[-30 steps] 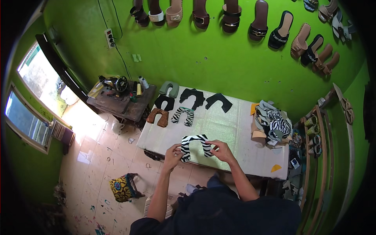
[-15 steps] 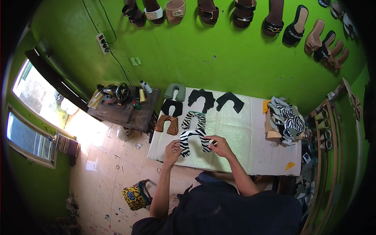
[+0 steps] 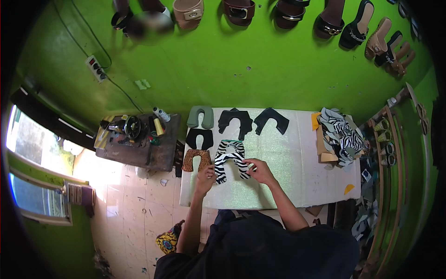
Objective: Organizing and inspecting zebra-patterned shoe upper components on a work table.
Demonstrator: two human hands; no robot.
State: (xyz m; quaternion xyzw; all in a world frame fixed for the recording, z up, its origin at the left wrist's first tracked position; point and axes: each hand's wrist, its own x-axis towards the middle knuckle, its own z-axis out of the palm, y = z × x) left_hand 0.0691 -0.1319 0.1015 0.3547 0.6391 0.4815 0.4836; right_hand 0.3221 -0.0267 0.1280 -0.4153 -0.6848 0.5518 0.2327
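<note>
Looking light, thin and pliable, the zebra-striped horseshoe piece [image 3: 221, 175] seems best held by the outer edges of its two legs, where the fingers of the left hand [image 3: 206, 179] and right hand [image 3: 261, 171] pinch it over the pale, faintly shiny surface [image 3: 297, 174], though whether it touches down I cannot tell. Just beyond its arch lies a matching zebra-striped cutout [image 3: 225, 145] with a teal edge, beside a brown spotted arch [image 3: 188, 162] and a matte black one [image 3: 191, 138]; farther off are smooth grey-green arches [image 3: 201, 111], angular black pieces [image 3: 228, 122] and a crumpled heap of scraps [image 3: 341, 135].
</note>
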